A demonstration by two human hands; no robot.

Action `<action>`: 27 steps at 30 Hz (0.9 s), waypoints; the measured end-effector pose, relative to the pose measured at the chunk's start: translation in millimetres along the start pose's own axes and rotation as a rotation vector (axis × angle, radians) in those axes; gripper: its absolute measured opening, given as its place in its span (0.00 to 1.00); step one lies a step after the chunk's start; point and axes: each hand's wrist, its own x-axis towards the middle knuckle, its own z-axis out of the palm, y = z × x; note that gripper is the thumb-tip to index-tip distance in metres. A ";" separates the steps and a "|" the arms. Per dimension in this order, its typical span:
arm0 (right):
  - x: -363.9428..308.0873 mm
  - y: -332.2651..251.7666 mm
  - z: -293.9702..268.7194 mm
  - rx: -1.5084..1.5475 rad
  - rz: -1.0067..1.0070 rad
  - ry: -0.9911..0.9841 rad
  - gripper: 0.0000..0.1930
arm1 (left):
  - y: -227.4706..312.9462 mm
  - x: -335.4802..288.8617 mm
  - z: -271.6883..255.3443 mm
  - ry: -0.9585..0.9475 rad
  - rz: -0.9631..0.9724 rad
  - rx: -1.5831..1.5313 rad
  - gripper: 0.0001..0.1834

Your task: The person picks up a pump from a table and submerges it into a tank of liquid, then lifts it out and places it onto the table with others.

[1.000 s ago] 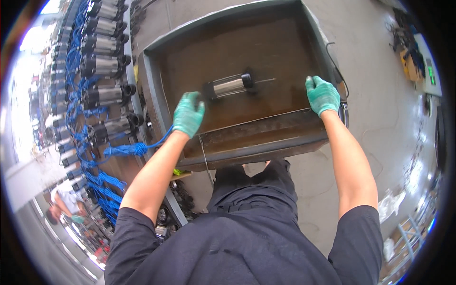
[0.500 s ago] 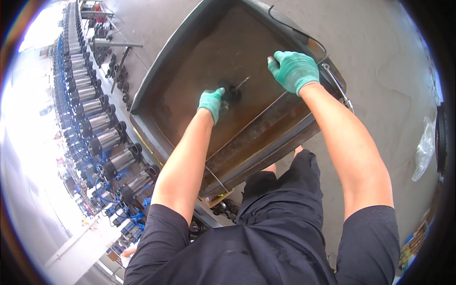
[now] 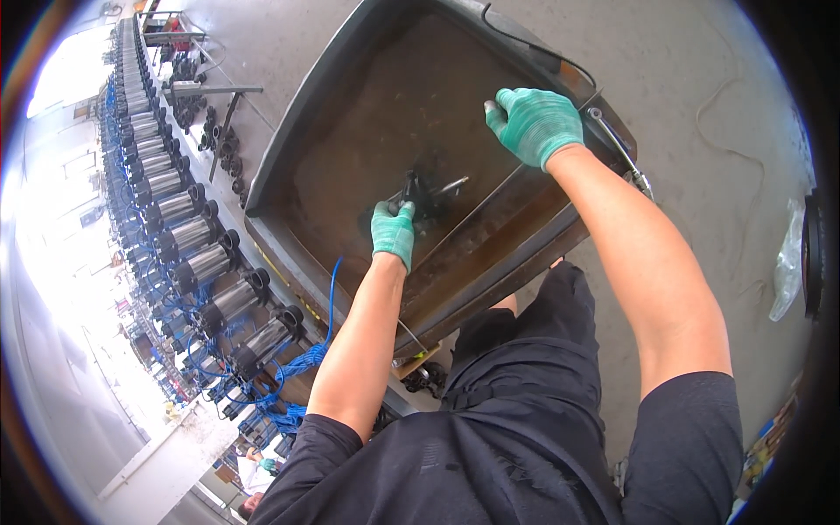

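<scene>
A wide grey tub [image 3: 293, 140] in front of me holds murky brown water. My left hand [image 3: 393, 234], in a green glove, is closed on a dark part [image 3: 411, 188] at the water. A bright metal fitting [image 3: 453, 185] sticks up to the right of that part; the rest of its shape is lost in the murk. My right hand [image 3: 538, 127], gloved alike, hovers over the tub's right side with its fingers curled in. What those fingers hold, if anything, is hidden. A metal valve with a rod [image 3: 617, 144] lies along the right rim beside it.
At left runs a long row of metal cylinders with black ends [image 3: 232, 297] and blue cables [image 3: 297, 363]. A black hose [image 3: 534, 45] bends over the far rim. Clear plastic [image 3: 787, 262] lies on the floor at right. Another person [image 3: 258, 468] is at lower left.
My left hand has drawn a little nearer to me, and more of the dark part and its fitting shows. The right hand has shifted slightly left. Blue cable now shows beside my left forearm.
</scene>
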 end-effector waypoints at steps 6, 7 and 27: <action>-1.3 5.3 1.8 -0.012 0.015 -0.013 0.21 | 11.6 -21.6 8.0 0.038 -0.066 -0.089 0.10; -1.2 4.6 1.7 -0.013 0.015 -0.010 0.21 | 14.8 -24.1 7.8 0.039 -0.067 -0.090 0.10; -2.1 5.2 3.6 0.025 -0.005 0.058 0.19 | 30.9 -34.1 11.0 0.177 -0.117 -0.089 0.13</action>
